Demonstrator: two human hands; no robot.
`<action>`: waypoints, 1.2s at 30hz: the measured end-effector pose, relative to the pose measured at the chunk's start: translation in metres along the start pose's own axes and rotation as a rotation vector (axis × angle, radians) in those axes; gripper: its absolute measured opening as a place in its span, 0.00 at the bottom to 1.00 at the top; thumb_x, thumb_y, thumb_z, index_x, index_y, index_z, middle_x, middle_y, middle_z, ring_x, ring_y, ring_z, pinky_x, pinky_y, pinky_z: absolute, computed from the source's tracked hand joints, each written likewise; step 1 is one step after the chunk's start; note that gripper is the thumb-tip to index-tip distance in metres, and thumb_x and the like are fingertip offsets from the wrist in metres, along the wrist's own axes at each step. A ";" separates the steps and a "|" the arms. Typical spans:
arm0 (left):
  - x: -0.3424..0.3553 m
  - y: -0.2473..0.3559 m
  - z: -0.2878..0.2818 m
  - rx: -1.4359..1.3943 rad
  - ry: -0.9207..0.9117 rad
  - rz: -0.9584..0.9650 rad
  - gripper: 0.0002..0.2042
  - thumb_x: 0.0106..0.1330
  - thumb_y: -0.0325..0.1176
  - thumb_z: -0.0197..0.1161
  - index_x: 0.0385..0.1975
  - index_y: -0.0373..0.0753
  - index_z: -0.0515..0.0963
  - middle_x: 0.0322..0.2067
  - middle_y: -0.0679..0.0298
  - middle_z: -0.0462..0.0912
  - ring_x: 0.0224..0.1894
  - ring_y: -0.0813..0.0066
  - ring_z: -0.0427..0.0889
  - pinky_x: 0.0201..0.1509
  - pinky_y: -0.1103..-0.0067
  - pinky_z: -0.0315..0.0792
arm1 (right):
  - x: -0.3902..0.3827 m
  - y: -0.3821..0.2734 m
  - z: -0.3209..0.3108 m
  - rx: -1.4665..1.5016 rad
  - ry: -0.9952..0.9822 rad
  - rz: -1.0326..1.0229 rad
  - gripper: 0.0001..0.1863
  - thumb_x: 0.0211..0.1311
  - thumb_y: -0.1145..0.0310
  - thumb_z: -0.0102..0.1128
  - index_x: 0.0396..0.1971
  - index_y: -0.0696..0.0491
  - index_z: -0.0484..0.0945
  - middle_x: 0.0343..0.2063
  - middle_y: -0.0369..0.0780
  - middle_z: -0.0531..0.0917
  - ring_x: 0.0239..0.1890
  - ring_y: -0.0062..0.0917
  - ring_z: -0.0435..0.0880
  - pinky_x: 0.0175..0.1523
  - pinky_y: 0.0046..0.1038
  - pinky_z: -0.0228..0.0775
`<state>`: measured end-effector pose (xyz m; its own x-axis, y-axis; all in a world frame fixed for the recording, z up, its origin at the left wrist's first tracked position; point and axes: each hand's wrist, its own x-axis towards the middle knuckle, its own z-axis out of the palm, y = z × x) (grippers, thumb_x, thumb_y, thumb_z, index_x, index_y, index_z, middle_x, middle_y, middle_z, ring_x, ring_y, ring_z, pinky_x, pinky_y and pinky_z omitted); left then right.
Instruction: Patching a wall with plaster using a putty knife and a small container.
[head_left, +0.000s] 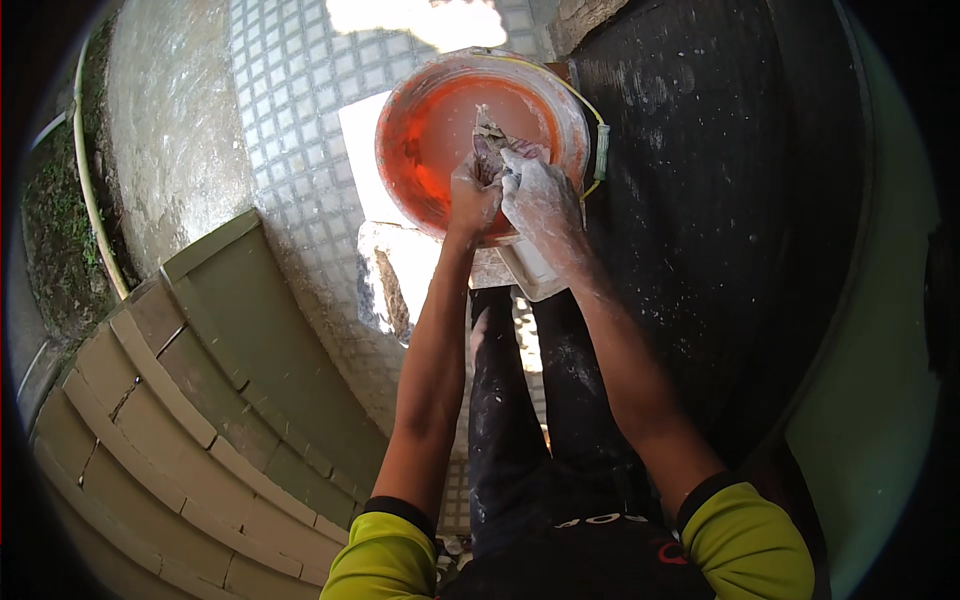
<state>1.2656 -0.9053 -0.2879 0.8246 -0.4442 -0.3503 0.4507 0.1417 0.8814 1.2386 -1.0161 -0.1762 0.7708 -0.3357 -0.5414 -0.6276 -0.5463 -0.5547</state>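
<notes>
Seen as a dial centred on the bucket, with twelve o'clock pointing away from the person, both hands work at the centre. The left hand [475,203] is closed around a crumpled grey-brown rag [487,140], and the right hand [540,200] grips the same rag from the four o'clock side, its back and fingers smeared white. The rag sticks up from between the hands toward twelve, over the orange bucket [405,170]; whether it touches the cloudy liquid [460,115] inside cannot be told. The bucket's inner wall glows orange, and its rim is caked with pale residue.

A yellow wire handle [573,88] curves around from one to four o'clock, with a green grip [602,150] at three. A white board [362,165] shows just beside the bucket at nine, a white-and-brown block [390,280] at seven, and a white tray [535,272] at five. Paving tiles [285,75] spread toward ten, a dark, white-speckled surface [690,200] fills three to four, and a pale hose [92,215] runs far off at nine.
</notes>
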 end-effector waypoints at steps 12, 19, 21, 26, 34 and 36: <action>0.005 -0.006 0.002 0.048 0.055 0.013 0.16 0.53 0.11 0.51 0.42 0.29 0.75 0.37 0.65 0.81 0.40 0.79 0.79 0.46 0.79 0.73 | 0.009 -0.002 0.000 0.043 0.055 -0.018 0.18 0.58 0.67 0.53 0.48 0.55 0.79 0.36 0.54 0.82 0.42 0.48 0.81 0.49 0.45 0.71; -0.002 0.020 0.012 0.117 -0.012 0.049 0.13 0.58 0.18 0.62 0.43 0.30 0.76 0.40 0.63 0.82 0.42 0.77 0.79 0.49 0.79 0.73 | 0.014 -0.014 -0.003 -0.024 0.037 0.008 0.16 0.58 0.67 0.53 0.45 0.55 0.80 0.38 0.53 0.82 0.43 0.48 0.80 0.49 0.46 0.71; -0.002 0.023 0.015 0.127 0.026 0.041 0.13 0.58 0.20 0.64 0.44 0.31 0.76 0.41 0.62 0.82 0.42 0.77 0.80 0.49 0.78 0.73 | 0.024 -0.013 0.007 0.009 0.094 0.000 0.14 0.53 0.67 0.54 0.41 0.52 0.79 0.35 0.52 0.82 0.42 0.49 0.81 0.47 0.47 0.73; -0.008 0.017 -0.005 0.025 0.055 -0.041 0.16 0.56 0.21 0.65 0.46 0.31 0.74 0.41 0.62 0.82 0.42 0.76 0.79 0.49 0.77 0.73 | -0.013 -0.023 0.003 0.041 -0.048 0.013 0.17 0.58 0.65 0.54 0.47 0.52 0.80 0.38 0.52 0.82 0.44 0.47 0.80 0.51 0.44 0.71; 0.005 0.009 0.001 0.409 0.233 0.124 0.18 0.60 0.17 0.55 0.52 0.32 0.72 0.40 0.54 0.83 0.39 0.68 0.83 0.45 0.74 0.75 | 0.043 0.010 -0.007 0.192 0.167 -0.001 0.22 0.57 0.65 0.59 0.50 0.60 0.77 0.42 0.53 0.82 0.45 0.38 0.83 0.52 0.33 0.72; -0.001 0.022 -0.005 0.654 0.298 0.184 0.22 0.59 0.17 0.52 0.56 0.35 0.71 0.43 0.51 0.82 0.40 0.62 0.83 0.44 0.73 0.76 | 0.024 0.003 -0.009 0.299 0.129 -0.030 0.24 0.57 0.65 0.61 0.53 0.60 0.75 0.43 0.51 0.82 0.45 0.36 0.83 0.52 0.32 0.72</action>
<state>1.2766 -0.8970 -0.2696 0.9670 -0.1919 -0.1678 0.0772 -0.4070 0.9102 1.2562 -1.0327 -0.1849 0.7851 -0.4276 -0.4481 -0.5939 -0.3143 -0.7406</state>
